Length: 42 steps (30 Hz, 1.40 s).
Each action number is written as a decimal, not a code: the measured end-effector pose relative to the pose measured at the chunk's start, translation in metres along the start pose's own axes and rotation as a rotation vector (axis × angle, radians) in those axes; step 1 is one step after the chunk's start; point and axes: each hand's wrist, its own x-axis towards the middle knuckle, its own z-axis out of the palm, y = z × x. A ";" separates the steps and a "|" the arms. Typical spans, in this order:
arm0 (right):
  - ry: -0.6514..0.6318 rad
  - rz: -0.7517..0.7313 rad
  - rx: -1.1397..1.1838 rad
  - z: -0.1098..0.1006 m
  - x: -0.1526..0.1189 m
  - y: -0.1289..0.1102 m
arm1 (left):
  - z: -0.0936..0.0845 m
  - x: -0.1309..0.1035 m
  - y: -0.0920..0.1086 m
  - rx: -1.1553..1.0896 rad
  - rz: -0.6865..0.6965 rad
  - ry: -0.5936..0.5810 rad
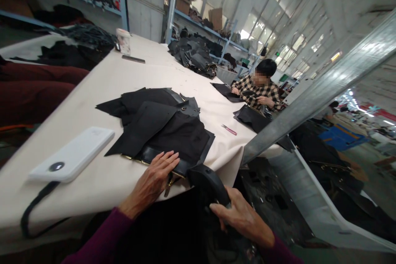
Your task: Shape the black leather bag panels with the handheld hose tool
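My left hand (157,177) lies flat, fingers stretched out, on the near edge of a stack of black fabric panels (173,136). Along that edge runs a gold-toothed zipper (133,158), its pull hanging beside my fingertips. To the right, just off the table edge, my right hand (239,214) is closed around a curved, thick black piece (210,179) with a smooth surface. Its upper end meets the zipper edge of the stack; whether the two are joined I cannot tell. The lower part merges into dark material below.
A white power bank (74,154) with a black cable lies left on the pale tabletop (99,74). Small pink-handled snips (229,129) rest beyond the stack. A slanted metal post (315,90) rises at right. A co-worker (260,86) in checks handles black pieces across the table.
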 end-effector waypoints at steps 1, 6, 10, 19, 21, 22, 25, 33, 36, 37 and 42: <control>0.000 -0.004 0.004 0.001 0.003 0.000 | 0.000 0.000 -0.001 0.008 0.005 -0.005; 0.053 -0.066 0.017 -0.004 0.014 0.001 | -0.001 0.001 -0.001 0.010 0.012 -0.001; 0.166 -0.058 -0.024 -0.021 0.007 0.001 | -0.002 0.002 0.002 -0.027 -0.008 0.002; 0.078 -0.005 -0.044 -0.015 -0.011 -0.003 | 0.002 -0.001 -0.002 0.012 0.003 0.006; 0.031 -0.003 -0.025 -0.008 -0.005 -0.002 | 0.002 -0.001 -0.002 0.016 0.013 0.001; 0.008 -0.005 -0.021 -0.006 0.000 -0.001 | 0.002 -0.001 -0.002 0.019 0.016 0.002; -0.016 -0.028 0.000 -0.007 0.012 0.003 | 0.003 -0.001 -0.004 0.033 0.025 0.006; 0.080 -0.085 -0.011 -0.025 0.012 0.004 | 0.007 -0.002 -0.008 0.082 0.068 0.054; 0.042 -0.096 -0.008 -0.020 0.019 0.010 | 0.007 -0.001 -0.008 0.102 0.086 0.087; 0.033 -0.104 0.005 -0.019 0.024 0.012 | 0.008 -0.001 -0.008 0.110 0.090 0.094; 0.112 -0.127 0.093 -0.026 0.043 0.013 | 0.013 -0.001 -0.013 0.168 0.101 0.093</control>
